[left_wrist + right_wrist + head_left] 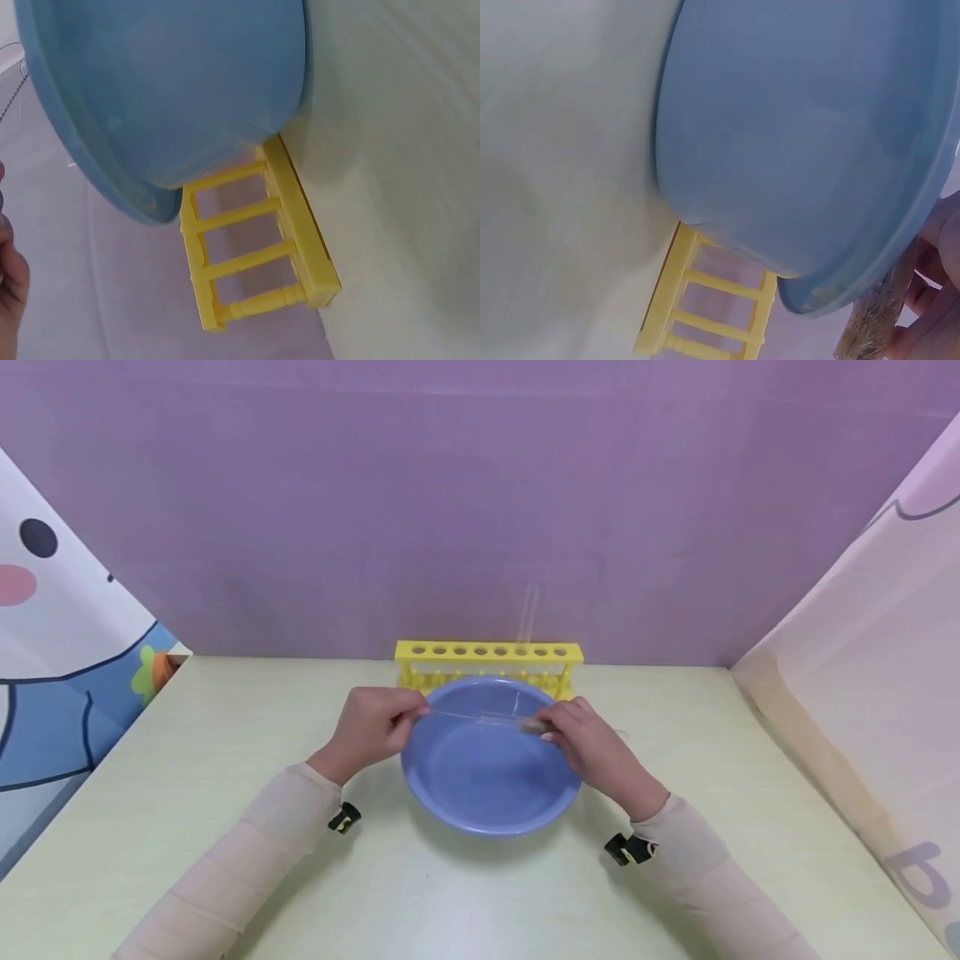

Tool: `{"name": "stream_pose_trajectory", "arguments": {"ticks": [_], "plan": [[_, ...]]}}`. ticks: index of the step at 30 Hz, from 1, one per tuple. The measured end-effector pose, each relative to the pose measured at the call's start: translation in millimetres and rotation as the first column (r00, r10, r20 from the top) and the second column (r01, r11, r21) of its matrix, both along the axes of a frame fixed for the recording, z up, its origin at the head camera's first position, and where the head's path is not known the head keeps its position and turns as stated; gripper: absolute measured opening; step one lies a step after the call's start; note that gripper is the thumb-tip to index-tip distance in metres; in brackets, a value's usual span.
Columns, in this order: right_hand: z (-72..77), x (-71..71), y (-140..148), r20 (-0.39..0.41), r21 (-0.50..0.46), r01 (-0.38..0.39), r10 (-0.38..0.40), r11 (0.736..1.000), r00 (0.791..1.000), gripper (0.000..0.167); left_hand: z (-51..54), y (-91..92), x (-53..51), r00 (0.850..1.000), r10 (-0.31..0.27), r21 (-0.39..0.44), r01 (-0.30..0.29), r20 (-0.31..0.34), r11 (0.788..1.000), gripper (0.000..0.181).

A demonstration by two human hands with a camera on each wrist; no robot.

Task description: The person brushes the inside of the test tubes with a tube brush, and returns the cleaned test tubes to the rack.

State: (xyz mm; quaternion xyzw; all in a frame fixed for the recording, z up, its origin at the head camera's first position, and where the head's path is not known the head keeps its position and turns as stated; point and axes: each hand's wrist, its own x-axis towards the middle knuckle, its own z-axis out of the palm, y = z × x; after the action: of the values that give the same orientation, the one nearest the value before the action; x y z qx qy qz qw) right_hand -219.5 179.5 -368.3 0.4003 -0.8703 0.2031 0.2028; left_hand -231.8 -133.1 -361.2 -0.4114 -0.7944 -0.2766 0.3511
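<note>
Over the blue basin [487, 781], my left hand [375, 727] pinches the thin wire handle [452, 715] of a test tube brush. My right hand [592, 747] grips a clear test tube [498, 719] held nearly level. The brown brush bristles [535, 726] appear to sit inside the tube, beside the right fingertips. In the right wrist view, these bristles [874, 319] show near the right fingers, beyond the basin rim. A twisted piece of wire [13, 99] crosses the left edge of the left wrist view. Part of the tube is hidden by the right hand.
Behind the basin stands a yellow test tube rack [490, 658], its lower part partly covered by the rim. One clear test tube [527, 614] rises from it. A pale table [285, 860] lies beneath, with a purple backdrop [450, 510] behind and printed cloth on both sides.
</note>
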Motion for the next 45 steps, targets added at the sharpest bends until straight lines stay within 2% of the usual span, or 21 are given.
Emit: {"name": "stream_pose_trajectory", "arguments": {"ticks": [3,7,12,15,22,25,37,45], "plan": [[-0.4,0.1,0.1,-0.034,-0.003,0.001,-0.001,1.0,0.999,0.025,0.2,2.3,1.7,0.997,0.023,0.004,-0.023,0.071,1.0,0.013],[-1.0,-1.0,-0.1,-0.065,-0.012,-0.008,0.007,1.0,0.998,0.025,1.5,4.5,3.9,0.985,0.057,-0.014,-0.056,0.166,0.998,0.018],[-1.5,-2.1,-1.3,-0.059,-0.016,-0.006,0.005,1.0,0.998,0.025,3.2,7.5,4.3,0.967,0.068,-0.01,-0.068,0.246,0.998,0.023],[-2.2,-2.0,-1.6,-0.043,-0.012,-0.002,0.002,1.0,0.999,0.025,3.2,9.4,4.1,0.965,0.066,0.002,-0.069,0.255,0.998,0.025],[-4.6,-2.4,-0.6,-0.039,-0.004,0.026,-0.026,1.0,0.999,0.025,1.0,11.5,5.0,0.974,0.062,-0.015,-0.06,0.219,0.998,0.03],[-5.2,-2.2,0.9,-0.029,-0.004,0.046,-0.047,0.999,0.999,0.025,1.2,12.1,5.8,0.971,0.058,-0.022,-0.055,0.232,0.998,0.03],[-5.7,-2.6,4.1,-0.032,-0.033,0.035,-0.036,0.999,0.999,0.026,1.3,13.3,5.1,0.921,0.063,0.01,-0.072,0.384,0.997,0.032],[-6.7,-3.9,3.5,-0.039,-0.035,0.028,-0.029,0.999,0.999,0.027,0.8,11.7,5.5,0.897,0.053,0.038,-0.077,0.438,0.996,0.03]]}}
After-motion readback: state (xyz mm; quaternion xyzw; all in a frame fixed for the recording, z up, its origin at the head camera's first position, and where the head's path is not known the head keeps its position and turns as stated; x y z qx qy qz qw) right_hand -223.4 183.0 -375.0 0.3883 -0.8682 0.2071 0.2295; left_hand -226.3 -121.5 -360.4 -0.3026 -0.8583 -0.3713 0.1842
